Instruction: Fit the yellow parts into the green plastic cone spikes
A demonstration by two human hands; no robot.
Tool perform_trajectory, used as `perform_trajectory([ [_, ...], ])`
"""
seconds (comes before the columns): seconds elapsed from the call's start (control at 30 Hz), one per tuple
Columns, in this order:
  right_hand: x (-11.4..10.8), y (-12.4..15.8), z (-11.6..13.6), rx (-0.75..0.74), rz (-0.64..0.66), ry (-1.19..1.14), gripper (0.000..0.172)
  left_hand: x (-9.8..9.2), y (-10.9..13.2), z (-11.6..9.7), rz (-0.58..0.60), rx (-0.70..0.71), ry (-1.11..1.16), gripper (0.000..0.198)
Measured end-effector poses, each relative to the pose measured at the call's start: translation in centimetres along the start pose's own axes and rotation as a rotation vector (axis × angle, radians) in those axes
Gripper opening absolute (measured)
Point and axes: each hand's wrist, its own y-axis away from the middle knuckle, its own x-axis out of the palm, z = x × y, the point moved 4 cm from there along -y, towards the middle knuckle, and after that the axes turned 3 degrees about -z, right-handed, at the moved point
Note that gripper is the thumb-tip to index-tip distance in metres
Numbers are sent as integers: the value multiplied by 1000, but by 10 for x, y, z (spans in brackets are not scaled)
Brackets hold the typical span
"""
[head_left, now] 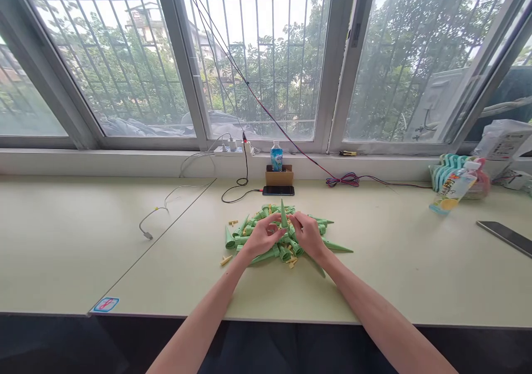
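Observation:
A heap of green cone-shaped plastic pieces (249,230) with small yellow bits (226,260) lies on the pale table (374,274) in front of me. Both hands meet over the heap. My left hand (261,238) and my right hand (306,234) pinch one green cone (284,214) between them, its tip pointing up. The fingers of both hands are curled around its base.
Behind the heap a phone (278,190) lies flat before a small cardboard box (279,175) with a bottle (276,156). Cables (166,202) trail at the left. A drink pouch (453,188) and bags stand at the right, another phone (505,236) near the right edge.

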Motion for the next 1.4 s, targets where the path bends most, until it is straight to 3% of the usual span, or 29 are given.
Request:
perform_trajectory([
  [0.33,1,-2,2,45,22,-78,27,-5,-5,3,-63,-74,102,37],
  [0.7,4,2,-8,45,71,2,41,-5,-3,10,-113,29,-97,35],
  [0.83,2,0,-6,57,26,11,40,-8,-5,8,-201,53,-136,31],
  [0.93,-2,-1,-3,67,-42,14,37,-11,-6,9,-244,-22,-63,30],
  [1.03,-3,-1,-1,35,-44,-6,32,-10,-7,11,-195,-136,9,46],
  [1.17,2,2,3,-44,47,-27,31,-6,-7,15,-93,-234,40,68],
  [1.4,3,3,5,-26,47,-39,31,-6,-6,12,-63,-172,7,61],
])
